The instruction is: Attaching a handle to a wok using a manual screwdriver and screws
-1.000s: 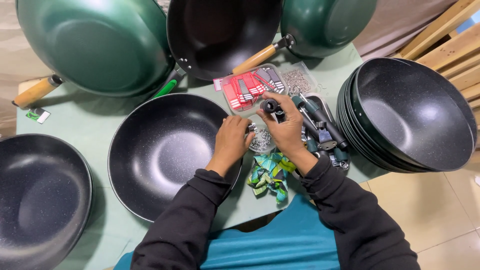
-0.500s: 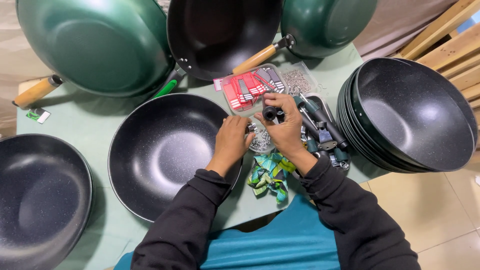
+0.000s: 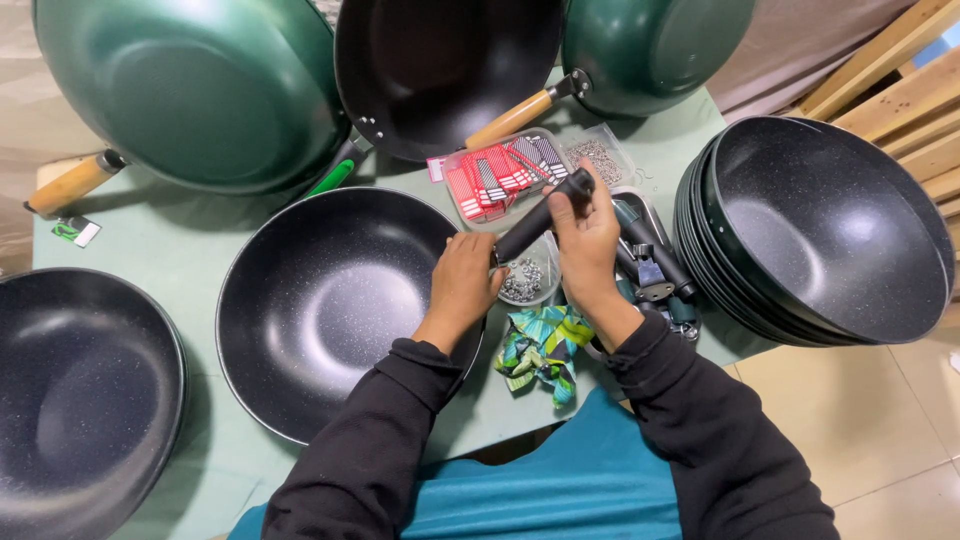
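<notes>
My right hand (image 3: 590, 235) grips a black pan handle (image 3: 540, 215), held slanted above the table. My left hand (image 3: 465, 280) meets the handle's lower end, fingers pinched there; whether it holds a small part I cannot tell. Just below the hands lies a small clear tray of metal screws (image 3: 523, 282). A black speckled wok without a handle (image 3: 330, 305) sits to the left of my left hand. More black handles (image 3: 655, 265) lie in a tray right of my right hand.
A stack of black woks (image 3: 830, 230) stands at the right. Another black wok (image 3: 80, 390) is at the far left. Green woks with wooden handles (image 3: 200, 90) lean at the back. A red-and-grey parts box (image 3: 500, 175) and a patterned cloth (image 3: 540, 350) lie near the hands.
My right hand has lifted the black handle up and tilted it. My left hand has moved in to its lower end.
</notes>
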